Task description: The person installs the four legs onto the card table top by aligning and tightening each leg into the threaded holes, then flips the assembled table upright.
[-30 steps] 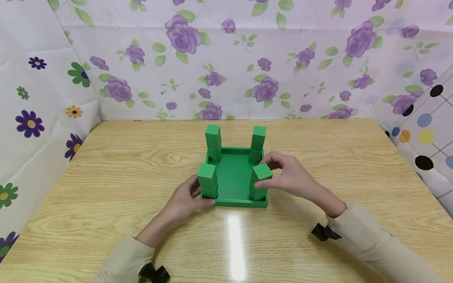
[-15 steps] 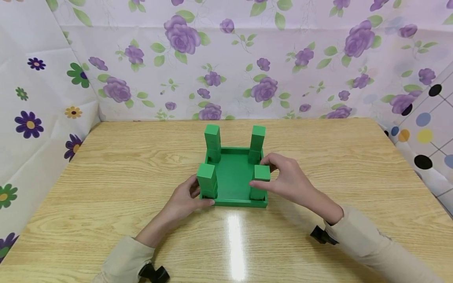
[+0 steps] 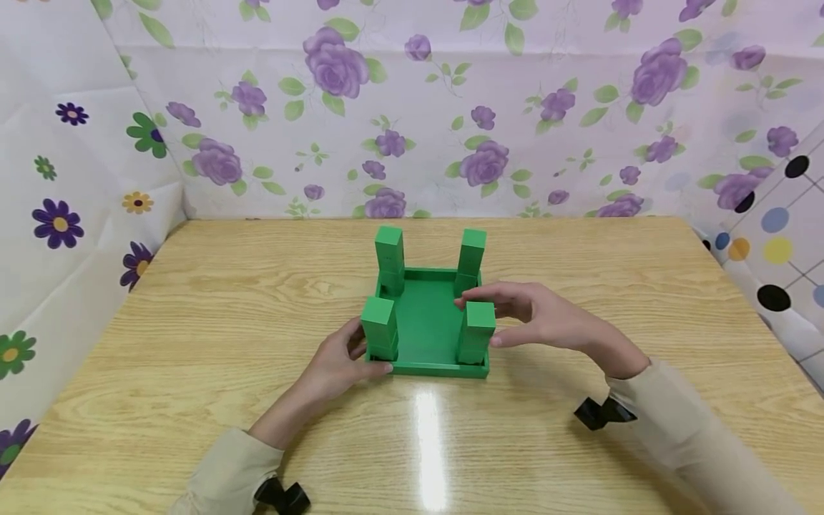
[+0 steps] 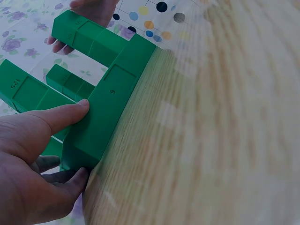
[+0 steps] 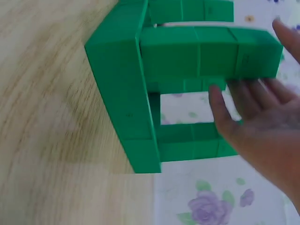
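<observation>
A shallow green tray [image 3: 428, 370] lies on the table with a stack of green blocks standing at each inside corner. My left hand [image 3: 335, 368] grips its front left corner, the thumb [image 4: 70, 115] on the front wall and the other fingers round the side, beside the front left stack [image 3: 378, 327]. The front right stack [image 3: 478, 332] stands upright, its blocks lined up. Around that stack my right hand [image 3: 547, 318] is spread, fingers behind it and thumb at its right side, without gripping it. In the right wrist view the fingers [image 5: 218, 103] are extended near the upper blocks.
The back left stack [image 3: 389, 250] and back right stack [image 3: 472, 250] rise at the tray's far corners. The wooden table [image 3: 257, 286] surrounds the tray. A floral sheet [image 3: 399, 107] hangs behind the table, with patterned sheets at both sides.
The top block of the front right stack has turned from skewed to lined up. My right hand has let go of it, spreading its fingers and shifting right. The left hand stays put.
</observation>
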The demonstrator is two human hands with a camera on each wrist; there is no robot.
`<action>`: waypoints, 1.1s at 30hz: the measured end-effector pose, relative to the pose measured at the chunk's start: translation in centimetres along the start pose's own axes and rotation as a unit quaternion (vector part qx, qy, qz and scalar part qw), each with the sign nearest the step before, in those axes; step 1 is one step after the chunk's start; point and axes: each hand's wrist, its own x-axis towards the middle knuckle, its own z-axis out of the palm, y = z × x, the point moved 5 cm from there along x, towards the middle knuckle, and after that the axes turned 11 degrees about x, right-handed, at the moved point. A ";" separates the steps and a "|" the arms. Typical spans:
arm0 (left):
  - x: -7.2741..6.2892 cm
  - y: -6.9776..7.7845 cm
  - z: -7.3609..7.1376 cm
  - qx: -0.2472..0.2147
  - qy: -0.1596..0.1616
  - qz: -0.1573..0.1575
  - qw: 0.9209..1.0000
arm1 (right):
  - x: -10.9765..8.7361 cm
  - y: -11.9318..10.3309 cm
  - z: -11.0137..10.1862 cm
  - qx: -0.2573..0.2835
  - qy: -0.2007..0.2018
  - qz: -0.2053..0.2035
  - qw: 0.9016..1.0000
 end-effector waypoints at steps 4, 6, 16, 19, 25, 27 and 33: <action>-0.1 0.0 0.0 -0.002 -0.001 0.000 1.000 | 0.2 0.3 -0.2 0.050 -0.033 0.002 0.998; 0.0 0.0 0.0 -0.003 -0.002 0.001 1.000 | 0.3 0.5 -0.3 0.060 -0.033 0.004 0.998; 0.0 0.0 0.0 -0.012 0.001 0.001 1.000 | 0.7 0.5 -0.2 0.071 -0.016 -0.011 0.997; 0.0 0.0 0.0 -0.013 0.001 -0.001 1.000 | 0.8 0.4 -0.1 0.064 0.000 -0.001 0.998; 0.0 0.0 0.1 -0.013 0.000 -0.003 1.000 | 0.8 0.6 -0.2 0.049 0.014 0.009 0.999; 0.0 0.0 0.0 -0.012 0.000 -0.003 1.000 | 0.8 0.6 -0.2 0.043 0.012 0.008 0.999; 0.0 0.0 0.0 -0.013 -0.001 0.002 1.000 | 0.9 0.6 -0.2 0.022 0.006 0.010 1.000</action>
